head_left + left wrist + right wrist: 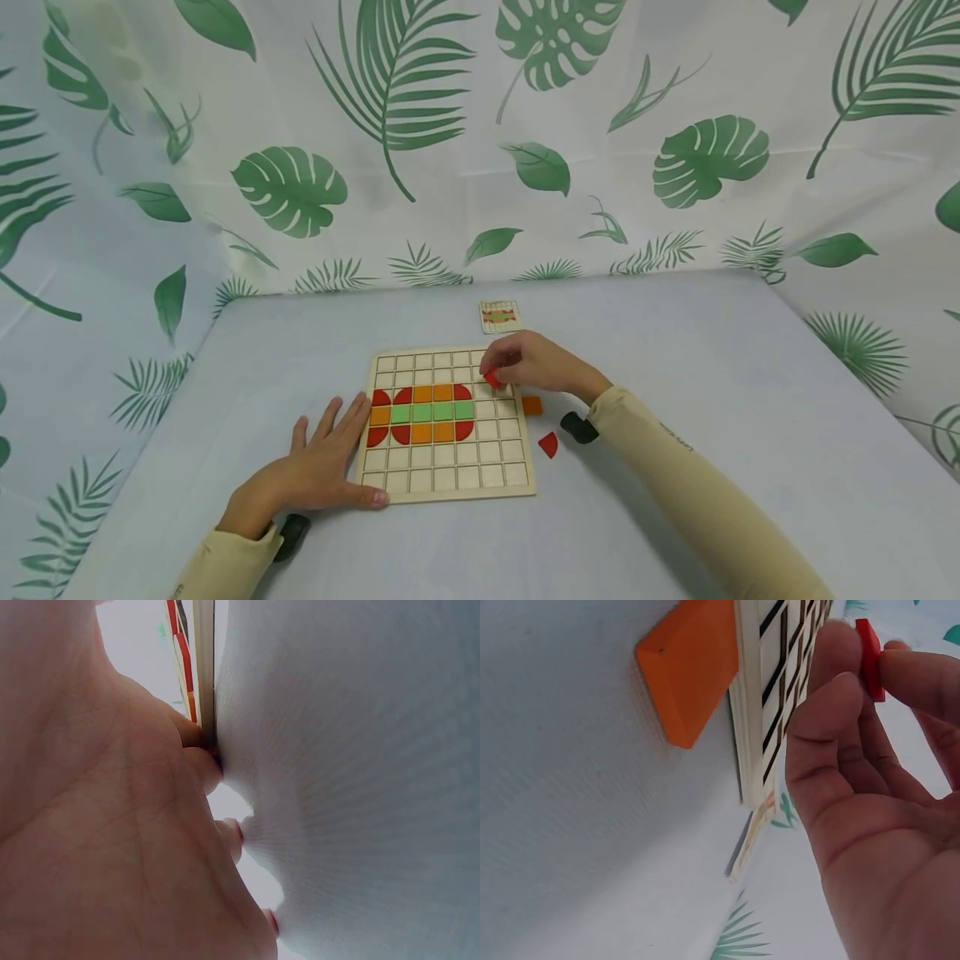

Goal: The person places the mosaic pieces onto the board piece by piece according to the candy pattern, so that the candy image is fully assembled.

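A square wooden grid board (457,475) lies on the table, with red quarter-round, orange square and green square tiles set in its left and middle cells. My left hand (318,467) rests with spread fingers along the board's left edge, its thumb at the front left corner. Over the board's upper right cells, my right hand (528,362) pinches a red tile (871,660) between thumb and fingertips. Beside the board's right edge lie an orange square tile (532,406) and a red quarter-round tile (548,445).
A small pattern card (500,317) showing a red, orange and green figure on a grid lies behind the board. The pale table (675,350) meets a leaf-printed cloth (450,208) at the back and sides. A dark band device sits on each wrist.
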The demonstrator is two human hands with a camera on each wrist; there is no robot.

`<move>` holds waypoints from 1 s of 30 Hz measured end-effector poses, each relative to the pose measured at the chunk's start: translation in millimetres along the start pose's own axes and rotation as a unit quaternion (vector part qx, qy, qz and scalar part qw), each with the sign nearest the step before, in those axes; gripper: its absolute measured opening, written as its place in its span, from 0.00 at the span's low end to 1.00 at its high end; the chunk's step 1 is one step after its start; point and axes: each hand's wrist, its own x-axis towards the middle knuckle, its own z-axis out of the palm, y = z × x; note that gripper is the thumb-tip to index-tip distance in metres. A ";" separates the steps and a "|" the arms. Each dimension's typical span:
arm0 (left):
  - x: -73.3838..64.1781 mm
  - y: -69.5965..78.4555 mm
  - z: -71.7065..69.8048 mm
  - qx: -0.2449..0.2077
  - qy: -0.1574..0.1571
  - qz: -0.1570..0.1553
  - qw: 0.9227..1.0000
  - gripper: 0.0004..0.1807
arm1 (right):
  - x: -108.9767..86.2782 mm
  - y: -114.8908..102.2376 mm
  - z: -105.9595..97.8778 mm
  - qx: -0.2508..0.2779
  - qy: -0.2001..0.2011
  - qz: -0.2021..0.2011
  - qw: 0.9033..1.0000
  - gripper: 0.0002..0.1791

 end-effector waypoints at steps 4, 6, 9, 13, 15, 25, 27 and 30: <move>-0.9 -1.7 0.3 -0.007 -0.001 0.001 1.000 0.78 | -1.8 0.1 0.2 0.024 -0.015 0.020 0.999 0.09; -0.3 -4.5 1.3 -0.008 -0.002 0.002 1.000 0.78 | -2.9 -0.4 -0.3 0.031 -0.026 0.026 0.999 0.10; 1.6 -9.3 3.2 0.000 -0.004 0.000 1.000 0.80 | -3.4 -1.6 -1.2 0.032 -0.037 0.026 0.998 0.11; 1.7 -10.6 3.1 -0.006 0.000 0.008 1.000 0.80 | -2.3 -1.7 -1.3 0.016 -0.032 0.031 0.999 0.09; 1.2 -8.8 2.1 -0.014 0.000 0.012 1.000 0.79 | -1.3 -0.7 -1.0 0.001 -0.028 0.035 0.999 0.07; -0.2 -6.2 0.0 -0.013 -0.001 0.016 1.000 0.77 | 7.2 5.4 2.6 -0.103 -0.017 0.004 0.995 0.08; -0.1 -6.3 0.1 -0.014 0.000 0.016 1.000 0.77 | 8.7 5.3 3.5 -0.106 -0.018 0.008 0.994 0.07; -0.2 -5.9 0.4 -0.015 0.000 0.015 1.000 0.77 | 10.4 4.4 4.6 -0.102 -0.020 0.014 0.994 0.07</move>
